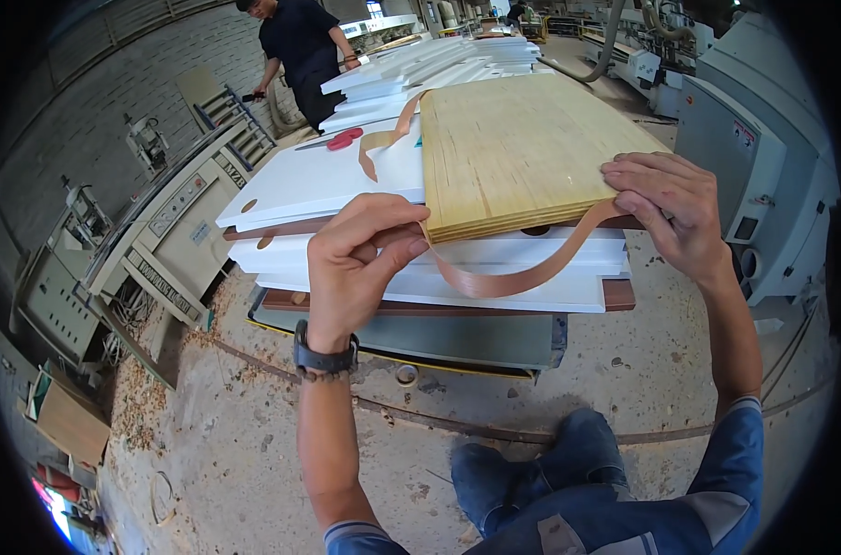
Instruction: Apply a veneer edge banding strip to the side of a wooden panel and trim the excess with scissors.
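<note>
From the head camera, looking down, the plywood board [513, 148] lay on top of a stack of white panels [328, 180], its near edge facing the person. The left hand [356, 264] had thumb and fingers pinched together on one end of a brown edge strip [503, 280] at the board's near left corner, and the strip sagged in a loop below the edge before rising to the right hand [665, 208]. That hand lay flat on the near right corner, fingers close together and pressing the strip's other end against the edge. More strip [388, 134] curled across the panels near red scissors [344, 140]. Farther off a person in black [300, 42] stood by a machine [175, 231], and wood shavings littered the floor [254, 435]. I judged the slack loop the risk: a light pinch could let the strip slip or twist, so it might sit crooked along the edge, and an uneven push could shift the board on the smooth panels
</note>
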Action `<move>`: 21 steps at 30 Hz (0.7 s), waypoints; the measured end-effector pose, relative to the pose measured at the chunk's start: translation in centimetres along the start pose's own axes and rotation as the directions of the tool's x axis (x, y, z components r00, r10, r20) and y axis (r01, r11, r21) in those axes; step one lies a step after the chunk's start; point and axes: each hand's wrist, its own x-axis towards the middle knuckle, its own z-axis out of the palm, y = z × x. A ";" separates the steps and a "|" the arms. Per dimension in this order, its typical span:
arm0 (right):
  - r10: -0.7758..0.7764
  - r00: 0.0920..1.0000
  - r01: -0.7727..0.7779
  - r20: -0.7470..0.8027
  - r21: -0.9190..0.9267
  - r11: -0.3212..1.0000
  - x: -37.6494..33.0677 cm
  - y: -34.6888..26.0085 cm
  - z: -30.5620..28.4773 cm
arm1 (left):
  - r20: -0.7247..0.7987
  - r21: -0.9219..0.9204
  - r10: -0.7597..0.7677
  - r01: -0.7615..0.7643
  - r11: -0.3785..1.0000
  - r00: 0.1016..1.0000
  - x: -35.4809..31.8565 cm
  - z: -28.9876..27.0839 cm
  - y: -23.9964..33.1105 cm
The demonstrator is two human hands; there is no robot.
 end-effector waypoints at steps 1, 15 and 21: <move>-0.002 1.000 0.002 0.004 -0.001 1.000 -0.1 0.0 0.0 | 0.047 -0.020 -0.029 0.029 0.999 0.998 0.3 -0.4 -0.4; 0.038 0.997 -0.041 0.064 0.037 0.998 0.5 -0.6 -0.4 | 0.474 -0.049 0.028 -0.005 0.999 0.880 1.6 -5.0 0.3; 0.029 0.999 -0.029 0.038 -0.005 1.000 0.4 -0.4 -0.6 | 0.097 -0.004 -0.208 0.209 0.978 0.973 -3.3 -5.3 1.7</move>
